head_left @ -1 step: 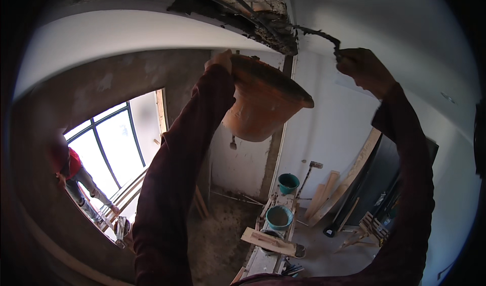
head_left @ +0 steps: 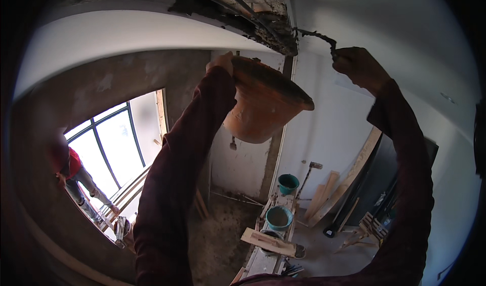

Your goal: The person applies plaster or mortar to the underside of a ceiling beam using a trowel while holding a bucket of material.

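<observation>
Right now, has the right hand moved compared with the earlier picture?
Yes, slightly: the right hand is a little further left, nearer the ragged overhead edge.

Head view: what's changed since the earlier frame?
The right hand and its thin tool moved slightly left; the orange bucket in the left hand dipped a touch. Nothing grabbed or released. The green buckets below and the person in red stayed put.

Dim interior, white glare from left-hand window (head_left: 120,134), soft shadows on pale wall (head_left: 334,114), fisheye-bent edges, black corners
</observation>
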Demonstrator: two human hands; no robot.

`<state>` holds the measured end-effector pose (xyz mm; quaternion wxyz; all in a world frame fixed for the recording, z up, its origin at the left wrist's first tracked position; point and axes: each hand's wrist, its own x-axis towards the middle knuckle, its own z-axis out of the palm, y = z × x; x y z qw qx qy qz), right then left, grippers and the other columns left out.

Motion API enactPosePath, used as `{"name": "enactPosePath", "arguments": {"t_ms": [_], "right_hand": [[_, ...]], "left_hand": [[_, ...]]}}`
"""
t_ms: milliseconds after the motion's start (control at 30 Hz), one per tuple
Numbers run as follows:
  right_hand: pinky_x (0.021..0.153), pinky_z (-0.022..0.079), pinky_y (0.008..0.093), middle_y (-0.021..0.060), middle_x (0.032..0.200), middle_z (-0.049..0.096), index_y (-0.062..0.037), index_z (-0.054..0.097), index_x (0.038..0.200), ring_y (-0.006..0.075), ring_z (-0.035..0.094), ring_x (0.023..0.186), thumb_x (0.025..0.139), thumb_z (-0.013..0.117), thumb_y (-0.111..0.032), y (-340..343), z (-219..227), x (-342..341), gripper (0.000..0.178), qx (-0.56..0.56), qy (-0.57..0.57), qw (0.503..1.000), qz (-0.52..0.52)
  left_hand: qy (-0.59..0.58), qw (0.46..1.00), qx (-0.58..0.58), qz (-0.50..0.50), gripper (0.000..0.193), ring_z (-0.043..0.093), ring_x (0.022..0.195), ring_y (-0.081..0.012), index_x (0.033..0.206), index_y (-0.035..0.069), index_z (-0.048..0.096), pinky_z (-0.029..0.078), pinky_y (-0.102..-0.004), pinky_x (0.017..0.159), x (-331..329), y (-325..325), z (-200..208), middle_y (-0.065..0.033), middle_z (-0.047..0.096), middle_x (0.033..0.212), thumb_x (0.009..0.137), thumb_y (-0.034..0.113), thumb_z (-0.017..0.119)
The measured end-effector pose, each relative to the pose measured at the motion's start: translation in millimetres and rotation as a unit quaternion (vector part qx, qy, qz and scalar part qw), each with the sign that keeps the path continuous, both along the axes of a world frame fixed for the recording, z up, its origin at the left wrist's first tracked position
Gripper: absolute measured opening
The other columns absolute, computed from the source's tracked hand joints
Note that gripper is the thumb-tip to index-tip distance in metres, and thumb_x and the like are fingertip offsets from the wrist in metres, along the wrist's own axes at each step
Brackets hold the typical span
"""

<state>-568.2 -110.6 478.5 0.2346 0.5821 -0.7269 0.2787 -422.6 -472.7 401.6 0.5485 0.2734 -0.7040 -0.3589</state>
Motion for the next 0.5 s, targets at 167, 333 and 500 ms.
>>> {"name": "enactPosePath", "arguments": {"t_ms": [167,333,500], "right_hand": [[0.063,0.045,0.0381,0.0126,0.063,0.051,0.0028,0.053,0.079,0.0217,0.05,0.059,0.086,0.057,-0.021,-63,11,9,0.025,-0.029,0.213,0.969,0.119],[0.049,0.042,0.0319,0.0074,0.062,0.05,-0.0006,0.058,0.082,0.0142,0.047,0.051,0.088,0.058,-0.024,-65,18,15,0.024,-0.025,0.162,0.979,0.119],[0.039,0.035,0.0216,-0.0032,0.063,0.047,-0.0073,0.06,0.084,0.0035,0.04,0.047,0.093,0.057,-0.027,-19,19,20,0.021,-0.005,-0.071,0.99,0.124]], "left_hand": [[0.185,0.981,-0.053,-0.019,0.027,0.061,0.059,-0.0212,0.096,0.005,0.064,0.051,-0.0354,0.052,13,-83,-29,-0.0069,0.063,0.076,0.097,0.031,0.056],[0.062,0.998,-0.011,-0.008,0.046,0.06,0.105,-0.0335,0.114,0.008,0.067,0.044,-0.0386,0.093,-2,-34,-20,-0.0198,0.064,0.111,0.097,0.044,0.046],[0.085,0.992,0.09,-0.022,0.058,0.061,0.111,-0.0326,0.113,0.003,0.069,0.043,-0.0364,0.099,18,17,-15,-0.021,0.066,0.113,0.095,0.053,0.045]]}}
